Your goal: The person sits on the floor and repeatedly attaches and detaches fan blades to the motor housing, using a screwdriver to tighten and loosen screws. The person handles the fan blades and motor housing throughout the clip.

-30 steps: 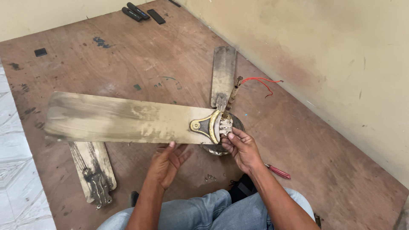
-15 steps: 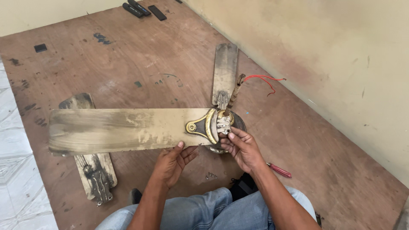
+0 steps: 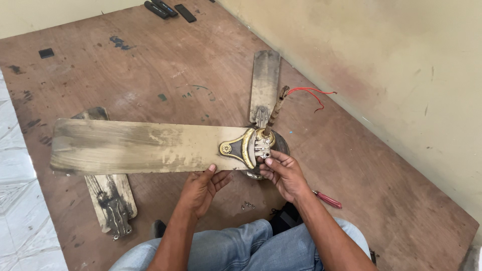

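Observation:
A dusty ceiling fan lies on a brown wooden board. My left hand (image 3: 203, 188) grips the near edge of a long tan fan blade (image 3: 135, 147), which is lifted above the floor. My right hand (image 3: 282, 173) holds the blade's brass bracket end (image 3: 247, 148) against the fan motor hub (image 3: 276, 145). A second blade (image 3: 264, 83) still points away from the hub toward the wall. A third blade (image 3: 108, 193) lies flat on the board under the lifted one. A rod with red wires (image 3: 306, 93) sticks out of the hub.
A red-handled screwdriver (image 3: 327, 199) lies right of my right wrist. Small screws (image 3: 247, 205) sit on the board near my knees. Black remotes (image 3: 163, 8) lie at the far edge. A beige wall (image 3: 391, 75) runs along the right. White tile (image 3: 15, 211) borders the left.
The lifted blade has swung clockwise, its free end moving away from me, uncovering more of the blade lying beneath it. Both hands stayed at the hub end.

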